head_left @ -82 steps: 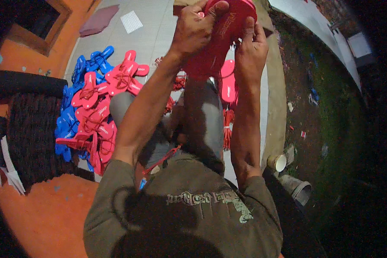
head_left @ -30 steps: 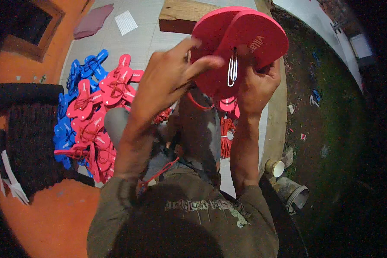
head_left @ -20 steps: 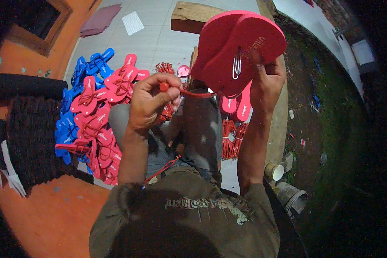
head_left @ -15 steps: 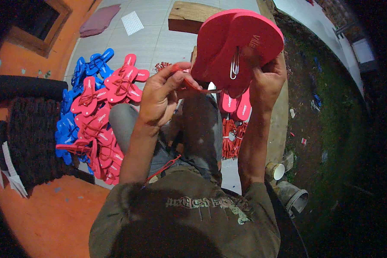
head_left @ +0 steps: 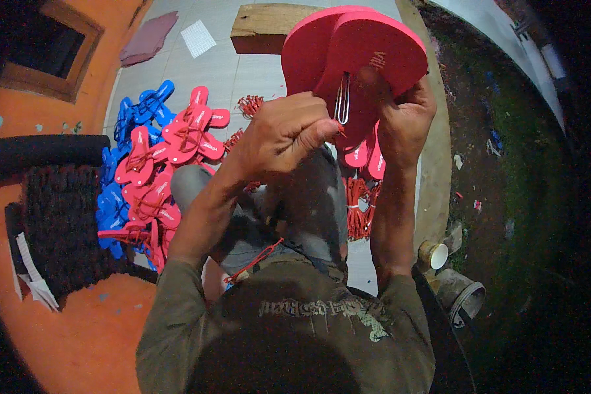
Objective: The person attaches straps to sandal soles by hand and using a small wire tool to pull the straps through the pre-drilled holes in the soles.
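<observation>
Pink foam flip-flop soles (head_left: 387,39), apparently two together, are held up in front of me by my right hand (head_left: 406,121), its thumb pressed on the upper face. A bent silver wire loop (head_left: 343,98) sticks out of the sole beside that thumb. My left hand (head_left: 285,134) is closed, knuckles up, just below the loop. Between its thumb and forefinger shows the tip of a thin red strap (head_left: 341,131), close to the loop's lower end. Whether the strap touches or passes through the wire I cannot tell.
Finished pink flip-flops (head_left: 194,131) and blue flip-flops (head_left: 154,105) lie piled at the left. A wooden block (head_left: 262,29) stands beyond my hands. Bundled red straps (head_left: 358,203) and more pink soles (head_left: 376,161) are by my right forearm. Buckets (head_left: 463,299) stand at the lower right.
My left hand has moved right and turned knuckles up, bringing the strap end to the wire loop. The soles in my right hand have shifted slightly left.
</observation>
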`<state>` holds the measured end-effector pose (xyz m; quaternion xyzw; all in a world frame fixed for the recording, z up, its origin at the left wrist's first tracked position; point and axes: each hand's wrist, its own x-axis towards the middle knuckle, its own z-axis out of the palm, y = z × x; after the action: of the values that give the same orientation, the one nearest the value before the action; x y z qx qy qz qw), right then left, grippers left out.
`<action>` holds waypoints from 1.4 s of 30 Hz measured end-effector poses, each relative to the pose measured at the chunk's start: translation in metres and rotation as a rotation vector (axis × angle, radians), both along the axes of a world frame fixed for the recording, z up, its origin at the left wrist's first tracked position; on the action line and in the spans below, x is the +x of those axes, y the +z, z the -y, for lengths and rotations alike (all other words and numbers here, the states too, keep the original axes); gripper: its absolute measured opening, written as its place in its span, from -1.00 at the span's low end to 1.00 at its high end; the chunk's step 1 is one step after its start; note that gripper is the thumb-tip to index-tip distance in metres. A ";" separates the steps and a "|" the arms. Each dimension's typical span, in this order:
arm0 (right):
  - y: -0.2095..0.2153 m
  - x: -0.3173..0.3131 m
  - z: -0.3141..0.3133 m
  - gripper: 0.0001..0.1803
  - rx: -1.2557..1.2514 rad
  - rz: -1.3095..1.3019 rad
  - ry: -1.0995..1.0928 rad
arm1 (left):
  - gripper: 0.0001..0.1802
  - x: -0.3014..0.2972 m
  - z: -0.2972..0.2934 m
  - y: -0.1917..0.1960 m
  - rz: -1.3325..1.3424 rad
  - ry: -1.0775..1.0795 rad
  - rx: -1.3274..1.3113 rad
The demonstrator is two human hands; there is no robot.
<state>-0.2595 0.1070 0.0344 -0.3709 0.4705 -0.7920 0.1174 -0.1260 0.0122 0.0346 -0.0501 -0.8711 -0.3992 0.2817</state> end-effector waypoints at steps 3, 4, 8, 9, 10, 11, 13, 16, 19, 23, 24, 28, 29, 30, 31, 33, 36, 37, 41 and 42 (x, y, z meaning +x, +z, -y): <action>0.000 -0.003 0.002 -0.72 -0.005 -0.016 0.039 | -0.67 -0.003 0.004 -0.009 0.064 -0.056 0.182; 0.001 -0.005 0.000 -0.72 0.005 -0.020 0.050 | -0.65 -0.005 0.005 -0.008 0.109 -0.091 0.284; 0.004 -0.011 -0.002 -0.73 0.079 -0.039 0.106 | -0.61 -0.007 0.001 -0.014 0.142 -0.062 0.420; 0.004 -0.011 -0.002 -0.73 0.074 -0.011 0.127 | -0.60 -0.008 0.000 -0.021 0.153 -0.018 0.374; 0.004 -0.012 -0.002 -0.73 0.070 0.015 0.147 | -0.60 -0.010 -0.004 -0.018 0.166 -0.040 0.547; 0.005 -0.013 -0.001 -0.73 0.088 -0.002 0.152 | -0.60 -0.014 -0.009 -0.013 0.178 -0.063 0.719; 0.008 -0.017 -0.002 -0.73 0.127 -0.040 0.159 | -0.63 -0.013 0.000 -0.009 0.328 -0.124 0.889; 0.005 -0.018 -0.006 -0.73 0.127 -0.019 0.188 | -0.62 -0.016 0.002 -0.008 0.245 0.021 0.750; -0.003 0.005 -0.023 -0.63 0.115 -0.101 0.098 | -0.55 -0.013 -0.006 -0.013 -0.187 0.483 0.190; 0.014 0.006 -0.016 -0.63 0.224 -0.041 0.005 | -0.52 -0.028 -0.020 0.022 -0.090 0.440 0.341; 0.016 0.009 -0.017 -0.65 0.237 -0.076 0.002 | -0.52 -0.030 -0.017 0.023 -0.065 0.468 0.323; -0.008 0.022 -0.028 -0.72 0.362 -0.335 -0.235 | -0.70 -0.036 -0.017 -0.001 -0.265 0.632 0.105; 0.010 0.009 -0.006 -0.71 0.313 -0.427 -0.312 | -0.74 -0.039 0.006 0.034 -0.287 0.663 -0.004; 0.017 0.017 -0.013 -0.71 0.339 -0.430 -0.308 | -0.75 -0.024 0.005 0.051 -0.220 0.693 -0.049; 0.011 0.027 -0.038 -0.70 0.401 -0.478 -0.371 | -0.73 -0.014 -0.011 0.054 -0.249 0.659 -0.032; -0.043 0.046 -0.081 -0.69 0.455 -0.431 -0.346 | -0.69 0.016 -0.048 -0.004 -0.204 0.555 0.028; -0.050 0.054 -0.081 -0.67 0.586 -0.525 -0.204 | -0.60 0.043 -0.056 -0.028 -0.024 0.439 0.242; -0.016 0.041 -0.049 -0.66 0.403 -0.142 0.124 | -0.61 0.036 -0.045 -0.008 -0.017 0.417 0.316; -0.036 0.035 -0.029 -0.69 0.416 0.014 -0.008 | -0.64 0.012 -0.004 -0.013 0.121 0.345 0.636; -0.041 0.039 -0.030 -0.69 0.400 0.004 0.033 | -0.65 0.015 -0.007 -0.019 0.112 0.419 0.611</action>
<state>-0.2201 0.1366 -0.0068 -0.3466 0.6118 -0.6815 0.2026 -0.1113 0.0195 0.0155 0.2375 -0.7172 -0.5763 0.3114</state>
